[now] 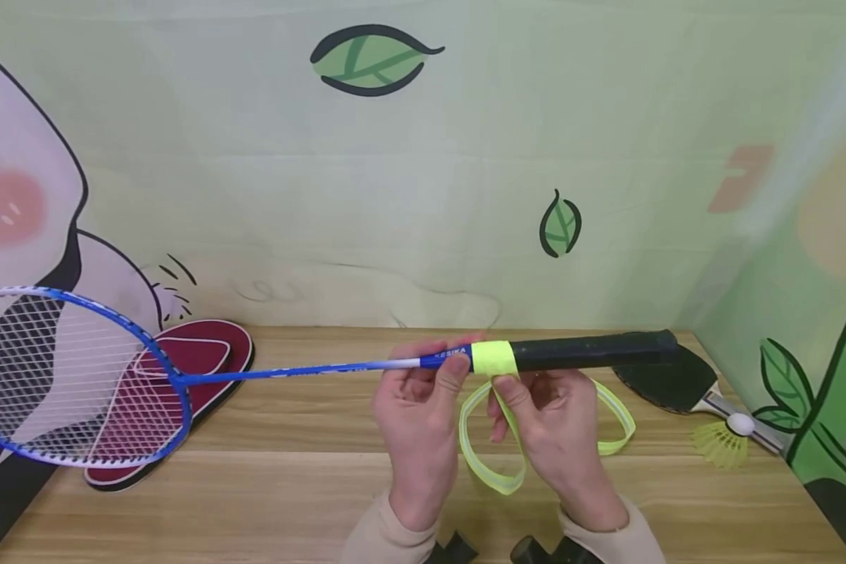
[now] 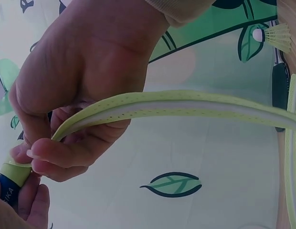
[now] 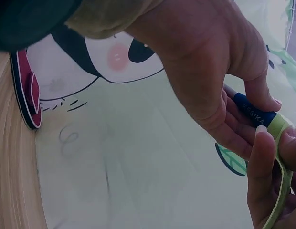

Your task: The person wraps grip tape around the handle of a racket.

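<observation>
The badminton racket (image 1: 303, 370) is held lengthwise above the wooden surface (image 1: 289, 509), with its strung head to the left and its black handle (image 1: 592, 351) to the right. The left grip (image 1: 419, 435) is closed on the racket, the thumb lying on its blue, lettered part. The right grip (image 1: 562, 435) is closed also: it pinches the bright yellow tape (image 1: 494, 358), which goes around the racket where the blue part meets the handle. The loose length of this tape hangs in loops below the racket. Behind the racket's head lies a dark red flat object (image 1: 215, 356). Beyond its handle end, partly covered, is a black paddle (image 1: 666, 384), and farther right of the racket lies a yellow shuttlecock (image 1: 721, 445).
</observation>
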`<state>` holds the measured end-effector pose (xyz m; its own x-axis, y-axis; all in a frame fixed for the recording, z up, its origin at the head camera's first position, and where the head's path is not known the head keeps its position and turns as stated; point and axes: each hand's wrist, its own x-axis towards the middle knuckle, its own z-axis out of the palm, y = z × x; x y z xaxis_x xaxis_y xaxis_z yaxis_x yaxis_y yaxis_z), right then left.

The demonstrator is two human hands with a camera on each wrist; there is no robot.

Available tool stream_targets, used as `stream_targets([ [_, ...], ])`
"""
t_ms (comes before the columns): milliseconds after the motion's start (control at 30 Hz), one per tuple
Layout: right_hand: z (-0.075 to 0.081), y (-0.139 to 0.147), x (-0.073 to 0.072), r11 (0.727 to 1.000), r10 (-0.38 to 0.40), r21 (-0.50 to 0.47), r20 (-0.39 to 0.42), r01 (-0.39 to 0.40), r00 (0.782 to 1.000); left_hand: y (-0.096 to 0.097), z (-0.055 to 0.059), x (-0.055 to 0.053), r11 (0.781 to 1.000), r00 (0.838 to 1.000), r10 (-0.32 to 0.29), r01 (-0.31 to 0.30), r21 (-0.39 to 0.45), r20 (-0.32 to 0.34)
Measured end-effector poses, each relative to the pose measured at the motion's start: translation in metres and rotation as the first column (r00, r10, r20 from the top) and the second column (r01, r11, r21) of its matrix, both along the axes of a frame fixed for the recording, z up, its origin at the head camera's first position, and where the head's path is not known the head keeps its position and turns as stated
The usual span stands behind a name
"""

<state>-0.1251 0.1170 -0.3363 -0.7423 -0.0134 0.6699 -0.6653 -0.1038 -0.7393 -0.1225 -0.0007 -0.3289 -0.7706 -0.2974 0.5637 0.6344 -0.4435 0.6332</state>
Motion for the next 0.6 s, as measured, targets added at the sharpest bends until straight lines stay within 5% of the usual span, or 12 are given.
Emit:
stream_targets([
  [333, -0.0029, -0.0009, -0.0032, 0.997, -0.066, -0.046, -0.082, 0.062, 0.994, -0.0007, 0.0022, 0.0010, 1.000, 0.999, 0.012, -0.013, 0.022, 0.041],
  [600, -0.0022, 0.0042, -0.0079, 0.988, 0.109, -0.100, -0.123, -0.122, 0.986, -0.0010, 0.0026, 0.0016, 0.997, 0.992, 0.076, -0.076, -0.006, 0.097],
])
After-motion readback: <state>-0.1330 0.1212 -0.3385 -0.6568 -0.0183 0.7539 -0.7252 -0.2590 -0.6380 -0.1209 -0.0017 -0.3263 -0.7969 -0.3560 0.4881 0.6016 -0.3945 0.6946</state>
